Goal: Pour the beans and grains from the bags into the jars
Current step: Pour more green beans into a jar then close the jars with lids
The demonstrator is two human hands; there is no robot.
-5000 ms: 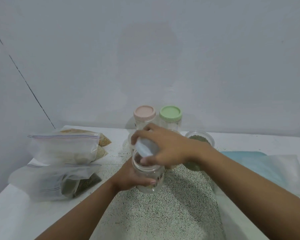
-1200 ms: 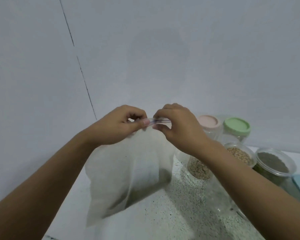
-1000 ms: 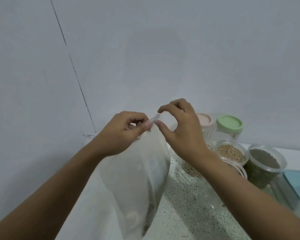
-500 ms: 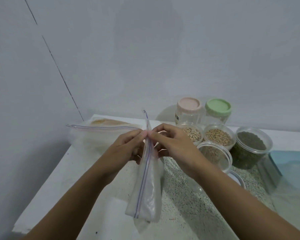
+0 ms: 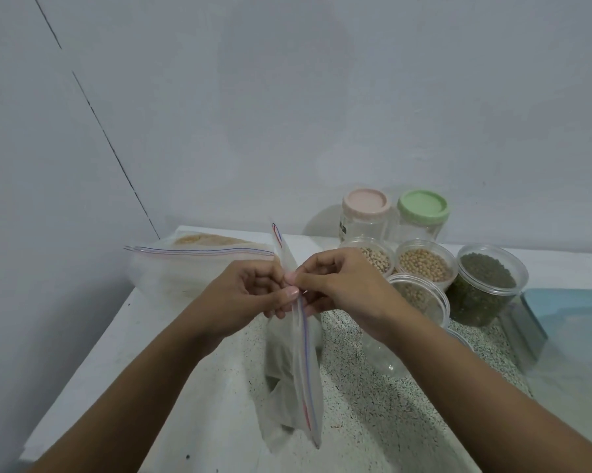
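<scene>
A clear zip bag (image 5: 296,377) hangs edge-on over the speckled table, its red-and-blue zip strip running down toward me. My left hand (image 5: 243,298) pinches the strip from the left, and my right hand (image 5: 339,285) pinches it from the right, thumbs touching. Behind my right wrist stands an open clear jar (image 5: 421,298) that looks almost empty. Further back are open jars of pale beans (image 5: 376,257), tan beans (image 5: 424,264) and dark green beans (image 5: 485,288).
A second zip bag (image 5: 192,268) with light grain lies at the back left by the wall. Two lidded jars, pink (image 5: 366,213) and green (image 5: 422,213), stand against the wall. A blue tray (image 5: 574,315) sits at the right. The table's left edge (image 5: 83,363) is close.
The bag came down from in front of the wall to hang edge-on over the table. Both hands now pinch its zip strip at mid-length, held a little lower than half a second ago.
</scene>
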